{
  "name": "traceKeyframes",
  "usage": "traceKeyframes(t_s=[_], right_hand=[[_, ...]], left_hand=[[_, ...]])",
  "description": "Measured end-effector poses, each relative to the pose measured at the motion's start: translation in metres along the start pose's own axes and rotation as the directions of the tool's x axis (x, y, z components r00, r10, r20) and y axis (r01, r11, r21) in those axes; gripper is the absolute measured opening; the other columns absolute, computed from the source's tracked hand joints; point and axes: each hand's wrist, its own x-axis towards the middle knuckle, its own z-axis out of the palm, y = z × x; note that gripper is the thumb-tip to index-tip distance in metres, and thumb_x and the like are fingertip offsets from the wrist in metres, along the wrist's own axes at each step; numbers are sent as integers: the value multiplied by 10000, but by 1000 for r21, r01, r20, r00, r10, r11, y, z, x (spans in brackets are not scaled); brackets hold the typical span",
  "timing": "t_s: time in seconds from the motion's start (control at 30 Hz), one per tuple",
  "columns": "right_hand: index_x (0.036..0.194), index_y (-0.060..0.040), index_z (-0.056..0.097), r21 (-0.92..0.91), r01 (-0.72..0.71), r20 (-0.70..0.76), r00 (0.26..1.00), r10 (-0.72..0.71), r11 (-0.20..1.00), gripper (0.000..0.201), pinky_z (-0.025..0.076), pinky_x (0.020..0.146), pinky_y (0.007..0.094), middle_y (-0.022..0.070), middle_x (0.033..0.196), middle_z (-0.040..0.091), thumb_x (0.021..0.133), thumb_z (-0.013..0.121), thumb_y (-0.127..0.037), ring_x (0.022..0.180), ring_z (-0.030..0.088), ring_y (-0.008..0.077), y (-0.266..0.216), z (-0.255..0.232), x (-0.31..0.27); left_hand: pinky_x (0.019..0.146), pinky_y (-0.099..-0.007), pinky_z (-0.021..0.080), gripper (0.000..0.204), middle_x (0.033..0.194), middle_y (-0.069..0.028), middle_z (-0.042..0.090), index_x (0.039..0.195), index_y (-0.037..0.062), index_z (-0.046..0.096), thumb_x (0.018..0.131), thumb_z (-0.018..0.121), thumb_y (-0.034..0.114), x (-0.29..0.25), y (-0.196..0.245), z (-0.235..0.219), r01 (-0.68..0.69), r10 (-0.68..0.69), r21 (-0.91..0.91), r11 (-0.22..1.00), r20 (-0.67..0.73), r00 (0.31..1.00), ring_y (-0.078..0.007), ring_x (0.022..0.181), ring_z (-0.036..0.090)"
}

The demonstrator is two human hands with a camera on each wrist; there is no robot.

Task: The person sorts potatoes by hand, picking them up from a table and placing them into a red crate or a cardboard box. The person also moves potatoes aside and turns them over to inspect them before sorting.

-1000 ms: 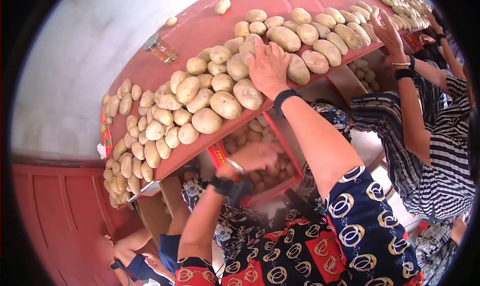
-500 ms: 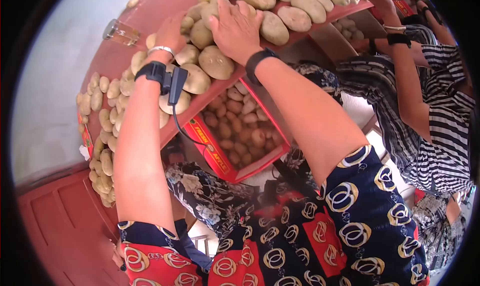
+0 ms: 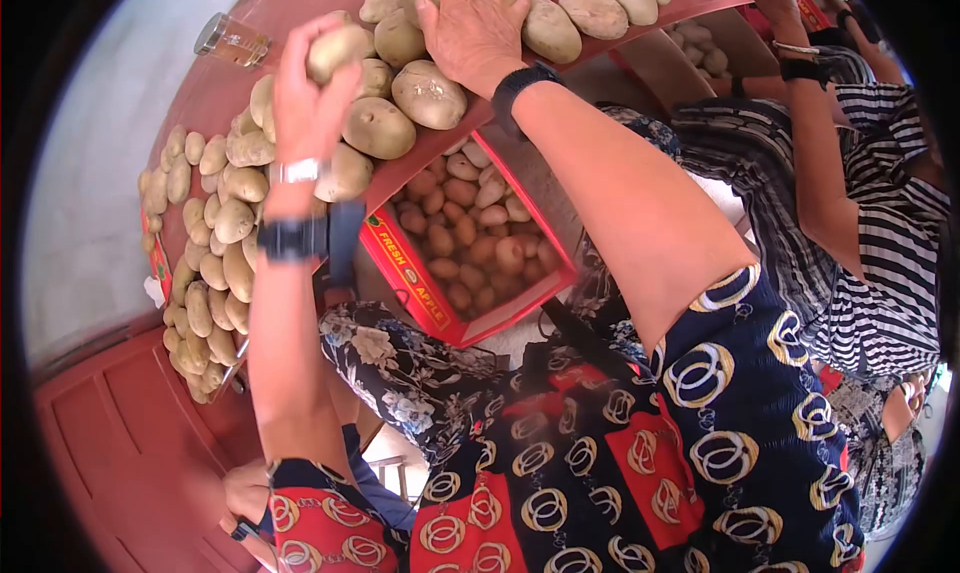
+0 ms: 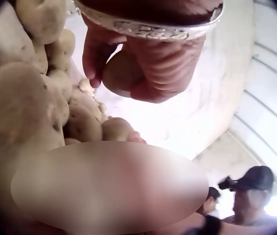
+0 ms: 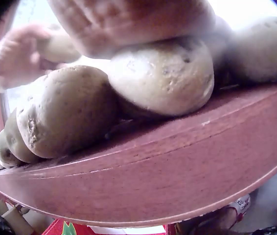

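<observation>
Left grip holds one potato — right grip rests on more potatoes.

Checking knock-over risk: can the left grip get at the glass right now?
Probably yes to bump it, no to grasp it: the glass is near the left grip, with seemingly bare tabletop between, but a held potato occupies the fingers.

Over the box 1.0 s ago, at the potato pile 0.5 s ago, your left hand now grips a single potato, lifted, fingers and thumb curled round it.
</observation>
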Motion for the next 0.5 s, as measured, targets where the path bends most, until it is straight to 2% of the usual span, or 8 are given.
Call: traceKeyframes(t_s=[0.1, 0.13, 0.17, 0.23, 0.27, 0.33, 0.4, 0.5], right_hand=[[1343, -63, 368, 81, -6, 71, 997, 0, 997, 525, 242, 999, 575, 226, 1269, 470, 902, 452, -333, 1224, 369, 391, 1, -2, 3], [1226, -76, 414, -18, 1, 58, 998, 0, 1000, 448, 179, 974, 671, 92, 1194, 558, 884, 462, -359, 1237, 347, 309, 6, 8, 0], [1274, -82, 390, -38, 18, 18, 1000, -17, 999, 482, 170, 991, 677, 106, 1230, 544, 889, 450, -366, 1268, 329, 318, 9, 13, -2], [1310, -90, 366, -60, -9, 79, 997, 14, 998, 507, 177, 992, 665, 117, 1243, 537, 895, 441, -370, 1279, 321, 317, 6, 7, -3], [1309, -94, 368, -65, -14, 85, 996, 20, 998, 502, 177, 994, 660, 116, 1236, 540, 895, 445, -367, 1274, 327, 314, 5, 8, -1], [1313, -106, 366, -102, -28, 134, 990, 42, 994, 494, 189, 990, 634, 108, 1227, 545, 894, 463, -349, 1262, 343, 298, 0, -2, 0], [1315, -110, 363, -124, -14, 124, 992, 29, 992, 493, 197, 985, 625, 104, 1224, 547, 893, 470, -342, 1259, 346, 293, -2, -1, 1], [1317, -117, 360, -171, -12, 122, 992, 33, 985, 491, 221, 969, 604, 93, 1215, 553, 893, 477, -336, 1255, 353, 286, 0, 1, -1]], left_hand=[[794, -289, 466, 320, 936, -44, 568, 1069, 59, 526, 756, 585, 91, -73, 33, -7, 61, -23, -210, 976, 178, 984, -135, 865, 554], [800, -295, 462, 327, 930, -40, 562, 1069, 55, 521, 752, 587, 96, -98, 37, -5, 188, -115, -237, 953, 288, 951, -138, 865, 549], [806, -301, 458, 334, 924, -37, 555, 1069, 51, 516, 747, 588, 101, -120, 35, 0, 305, -196, -245, 920, 388, 901, -141, 865, 544], [751, -391, 486, 387, 905, -149, 578, 1077, 56, 484, 737, 581, 212, -158, 3, 20, 112, -95, -9, 994, 453, 886, -342, 815, 599], [731, -457, 484, 395, 893, -207, 588, 1073, 74, 482, 735, 580, 254, -175, -2, 29, 218, -228, 83, 972, 536, 813, -423, 822, 584], [735, -504, 477, 408, 891, -228, 611, 1090, 79, 493, 731, 598, 241, -220, -38, 61, 274, -383, 278, 921, 509, 771, -426, 851, 594], [712, -515, 477, 311, 809, -222, 623, 1007, 67, 479, 741, 586, 187, -234, -46, 76, 121, -402, 432, 894, 652, 643, -447, 801, 592], [886, -460, 456, 460, 1111, -236, 577, 1185, 37, 478, 756, 568, 176, -265, -66, 112, 239, -569, 521, 819, 685, 455, -388, 1052, 554]])
